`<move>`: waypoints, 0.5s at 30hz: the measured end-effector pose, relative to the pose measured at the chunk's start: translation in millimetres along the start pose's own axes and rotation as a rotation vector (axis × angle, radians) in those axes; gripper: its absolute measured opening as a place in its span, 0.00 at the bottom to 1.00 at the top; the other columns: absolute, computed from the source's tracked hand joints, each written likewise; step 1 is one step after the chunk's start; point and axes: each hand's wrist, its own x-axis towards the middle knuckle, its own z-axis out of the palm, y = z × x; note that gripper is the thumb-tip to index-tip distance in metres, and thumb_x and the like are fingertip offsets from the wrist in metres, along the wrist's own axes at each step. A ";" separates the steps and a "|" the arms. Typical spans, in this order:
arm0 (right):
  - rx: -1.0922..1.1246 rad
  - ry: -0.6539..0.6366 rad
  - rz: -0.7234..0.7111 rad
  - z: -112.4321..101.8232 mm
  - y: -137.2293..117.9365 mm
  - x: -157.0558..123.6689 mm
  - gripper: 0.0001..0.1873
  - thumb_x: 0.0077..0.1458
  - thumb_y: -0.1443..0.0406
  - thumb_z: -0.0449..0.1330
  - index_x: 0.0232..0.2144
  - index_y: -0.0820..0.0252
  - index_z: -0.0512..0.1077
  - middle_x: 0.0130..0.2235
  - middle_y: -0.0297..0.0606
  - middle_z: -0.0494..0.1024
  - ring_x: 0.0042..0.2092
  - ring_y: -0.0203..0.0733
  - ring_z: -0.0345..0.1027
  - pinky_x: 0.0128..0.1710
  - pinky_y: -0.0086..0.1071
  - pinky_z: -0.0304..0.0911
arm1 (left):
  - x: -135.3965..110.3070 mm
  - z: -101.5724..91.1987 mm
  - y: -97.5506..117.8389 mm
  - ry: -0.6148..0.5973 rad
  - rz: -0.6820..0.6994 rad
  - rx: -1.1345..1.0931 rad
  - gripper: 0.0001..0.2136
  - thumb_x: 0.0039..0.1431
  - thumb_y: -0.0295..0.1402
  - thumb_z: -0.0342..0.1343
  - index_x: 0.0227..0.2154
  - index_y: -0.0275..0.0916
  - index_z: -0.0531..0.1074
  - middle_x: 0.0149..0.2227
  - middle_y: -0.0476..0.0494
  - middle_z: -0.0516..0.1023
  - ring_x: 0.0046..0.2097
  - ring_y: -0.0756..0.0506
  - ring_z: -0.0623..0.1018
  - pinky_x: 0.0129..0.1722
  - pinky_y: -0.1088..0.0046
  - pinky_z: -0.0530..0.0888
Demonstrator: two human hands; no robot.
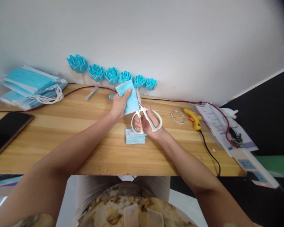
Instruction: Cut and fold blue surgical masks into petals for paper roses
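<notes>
I am holding a blue sheet [133,100] in my left hand [119,103], my thumb pressing across its face while the other fingers are supporting it from behind. My right hand [149,126] is gripping the white-handled scissors [142,109], thumb and fingers going through the two loops, which are standing well spread. One blade is pointing up and away from me along the sheet's right edge; I cannot tell whether the other is lying behind the sheet. Both things are hovering over the wooden table [104,151]. Just below the scissors, a small stack of blue pieces [135,139] is lying near the table's middle. Beyond my hands, a row of blue flowers [112,76] is standing against the wall [180,47]. To the left, a pile of masks [30,82] is lying beyond a dark phone [10,130]. To the right, a wire coil [172,117] is resting just beside a yellow glue gun [196,119], with papers [209,115] spreading past it.
</notes>
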 end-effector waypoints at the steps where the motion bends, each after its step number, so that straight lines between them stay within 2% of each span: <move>1: 0.003 0.004 -0.004 -0.5 0.8 0.5 0.30 0.54 0.36 0.56 0.29 0.57 0.66 0.22 0.30 0.66 0.24 0.34 0.60 0.25 0.29 0.59 | -0.9 0.7 0.0 0.004 -0.005 -0.007 0.22 0.41 0.49 0.72 0.29 0.36 0.74 0.27 0.47 0.79 0.28 0.49 0.77 0.29 0.75 0.75; 6: 0.020 0.082 -0.032 -2.8 2.6 3.3 0.29 0.56 0.37 0.55 0.34 0.56 0.67 0.24 0.29 0.66 0.24 0.34 0.58 0.25 0.30 0.60 | -8.4 6.1 2.3 -0.015 -0.048 -0.037 0.20 0.42 0.46 0.73 0.26 0.36 0.72 0.23 0.51 0.74 0.24 0.51 0.74 0.26 0.76 0.73; 10: 0.016 0.072 -0.033 -3.8 2.0 4.3 0.30 0.55 0.37 0.56 0.31 0.57 0.67 0.22 0.29 0.65 0.23 0.34 0.58 0.25 0.30 0.59 | -11.8 8.9 3.7 -0.027 -0.055 -0.064 0.21 0.41 0.45 0.73 0.25 0.36 0.71 0.22 0.52 0.74 0.23 0.52 0.73 0.25 0.77 0.73; 15: 0.048 0.080 -0.070 -2.1 2.9 3.1 0.27 0.56 0.39 0.57 0.35 0.56 0.69 0.24 0.29 0.66 0.24 0.33 0.58 0.23 0.30 0.58 | -9.4 7.0 2.6 -0.016 -0.041 -0.058 0.20 0.40 0.45 0.74 0.24 0.36 0.72 0.22 0.51 0.75 0.23 0.53 0.72 0.25 0.77 0.72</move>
